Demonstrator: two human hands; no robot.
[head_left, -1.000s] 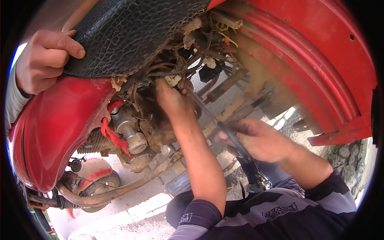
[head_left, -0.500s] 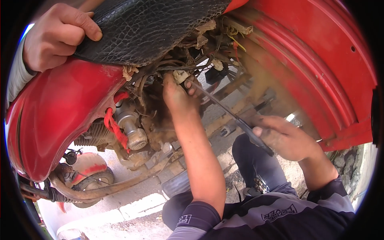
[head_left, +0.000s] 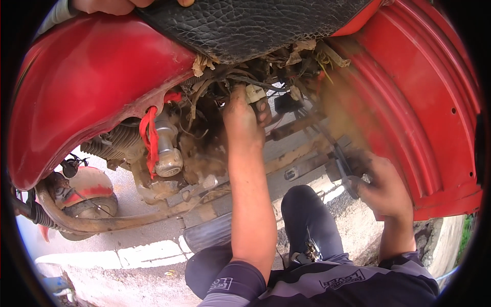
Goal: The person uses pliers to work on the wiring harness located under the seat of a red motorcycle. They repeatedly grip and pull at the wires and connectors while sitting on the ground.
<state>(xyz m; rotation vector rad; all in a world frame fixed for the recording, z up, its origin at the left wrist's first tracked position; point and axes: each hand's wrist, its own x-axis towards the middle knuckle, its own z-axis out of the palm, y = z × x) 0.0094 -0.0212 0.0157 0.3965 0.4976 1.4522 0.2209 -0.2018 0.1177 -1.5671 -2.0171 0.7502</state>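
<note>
Closed around a white plastic connector (head_left: 255,93), my left hand (head_left: 244,115) is raised into the tangle of dark wires (head_left: 245,75) beneath the black textured seat (head_left: 255,25). My right hand (head_left: 379,181) grips a long dark-handled tool (head_left: 346,173) at the lower right, its thin shaft angled up-left, blurred against the frame and apart from the connector. A red cloth strip (head_left: 151,137) hangs from the red body panel (head_left: 92,61) beside a silver cylinder (head_left: 168,158).
Another person's hand (head_left: 105,5) is at the top-left edge. A large red fender (head_left: 434,117) curves along the right. A rusty frame tube (head_left: 117,222) runs low across, above sunlit concrete (head_left: 143,279). My bent knee (head_left: 302,204) is below.
The view has shifted, leaving the other person's hand at the top edge. My right hand and tool have moved right, the shaft pulling away from the connector in my left hand.
</note>
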